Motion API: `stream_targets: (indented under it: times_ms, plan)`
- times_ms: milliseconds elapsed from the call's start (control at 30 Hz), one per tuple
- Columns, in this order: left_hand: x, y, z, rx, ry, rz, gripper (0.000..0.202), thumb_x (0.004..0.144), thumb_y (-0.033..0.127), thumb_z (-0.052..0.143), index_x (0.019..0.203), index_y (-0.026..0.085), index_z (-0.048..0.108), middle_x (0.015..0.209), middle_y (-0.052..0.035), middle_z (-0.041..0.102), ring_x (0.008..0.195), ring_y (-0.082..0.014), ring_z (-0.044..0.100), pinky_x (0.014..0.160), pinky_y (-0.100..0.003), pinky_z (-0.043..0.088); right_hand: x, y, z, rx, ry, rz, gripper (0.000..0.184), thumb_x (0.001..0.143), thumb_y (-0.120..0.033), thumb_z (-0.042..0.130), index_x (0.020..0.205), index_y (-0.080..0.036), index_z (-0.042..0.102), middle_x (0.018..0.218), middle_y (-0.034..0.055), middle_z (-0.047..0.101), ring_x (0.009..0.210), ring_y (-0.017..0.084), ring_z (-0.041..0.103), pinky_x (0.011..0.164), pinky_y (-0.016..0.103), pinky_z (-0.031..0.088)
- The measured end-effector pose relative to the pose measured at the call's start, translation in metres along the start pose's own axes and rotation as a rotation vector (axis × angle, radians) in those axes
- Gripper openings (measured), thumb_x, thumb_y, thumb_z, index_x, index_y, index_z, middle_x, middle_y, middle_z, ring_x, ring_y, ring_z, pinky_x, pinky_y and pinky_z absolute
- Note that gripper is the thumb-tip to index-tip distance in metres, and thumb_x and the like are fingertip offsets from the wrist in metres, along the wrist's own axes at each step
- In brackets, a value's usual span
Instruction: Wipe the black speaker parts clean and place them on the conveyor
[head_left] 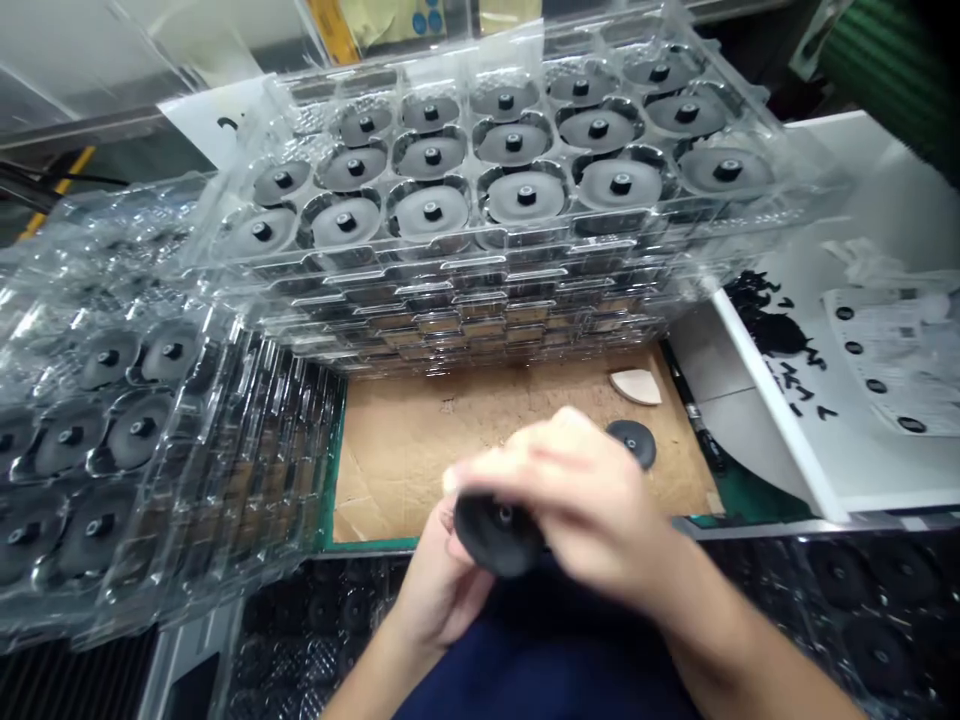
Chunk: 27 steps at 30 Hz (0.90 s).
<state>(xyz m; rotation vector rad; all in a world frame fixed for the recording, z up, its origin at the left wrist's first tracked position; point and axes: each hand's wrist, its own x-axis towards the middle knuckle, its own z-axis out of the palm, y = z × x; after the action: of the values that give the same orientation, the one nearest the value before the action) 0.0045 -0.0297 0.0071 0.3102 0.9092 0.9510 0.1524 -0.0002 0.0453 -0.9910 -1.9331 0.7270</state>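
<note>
Over the cardboard [397, 440], the left hand [427, 585] holds a black disc [496, 540], the blurry right hand [581, 490] I can't tell, one loose disc [632, 442] seems left, and the top tray [420, 250] looks nearly full.

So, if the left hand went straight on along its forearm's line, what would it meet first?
Probably the right hand, which crosses just ahead of the left hand by the black disc; blur leaves the depth unclear.
</note>
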Motion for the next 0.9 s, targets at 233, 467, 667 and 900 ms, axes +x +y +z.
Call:
stream_targets:
  times_ms: [233,467,667,900]
  plan:
    - [-0.003,0.0,-0.019,-0.083,-0.051,-0.068,0.055,0.065,0.04,0.076,0.115,0.026,0.061,0.126,-0.0084,0.062,0.107,-0.0239,0.062,0.093,-0.033,0.046,-0.06,0.063,0.025,-0.047,-0.008,0.539,0.025,0.091,-0.024,0.051,0.107,-0.02,0.068,0.096,0.0051,0.073,0.087,0.017,0.067,0.074,0.028,0.052]
    - [-0.001,0.003,-0.016,-0.106,-0.084,-0.046,0.063,0.063,0.048,0.074,0.119,0.025,0.058,0.122,-0.0075,0.062,0.115,-0.0269,0.056,0.101,-0.038,0.041,-0.07,0.054,0.022,-0.068,0.038,0.586,0.024,0.089,-0.028,0.053,0.105,-0.019,0.069,0.095,0.0061,0.073,0.081,0.019,0.068,0.066,0.029,0.055]
    - [-0.004,0.002,-0.009,-0.101,-0.124,-0.055,0.052,0.07,0.034,0.074,0.119,0.026,0.058,0.119,-0.0044,0.064,0.108,-0.0197,0.06,0.094,-0.028,0.046,-0.023,-0.021,0.004,-0.059,0.284,0.266,0.023,0.089,-0.016,0.051,0.108,-0.018,0.064,0.097,0.0054,0.071,0.082,0.017,0.065,0.07,0.028,0.052]
    - [-0.007,0.002,-0.002,-0.051,-0.013,-0.075,0.042,0.066,0.023,0.077,0.106,0.022,0.064,0.11,-0.0047,0.068,0.1,-0.0199,0.063,0.087,-0.027,0.05,-0.008,-0.031,0.012,-0.068,-0.135,0.165,0.023,0.089,-0.011,0.046,0.1,-0.015,0.066,0.085,0.0055,0.07,0.072,0.016,0.062,0.066,0.028,0.049]
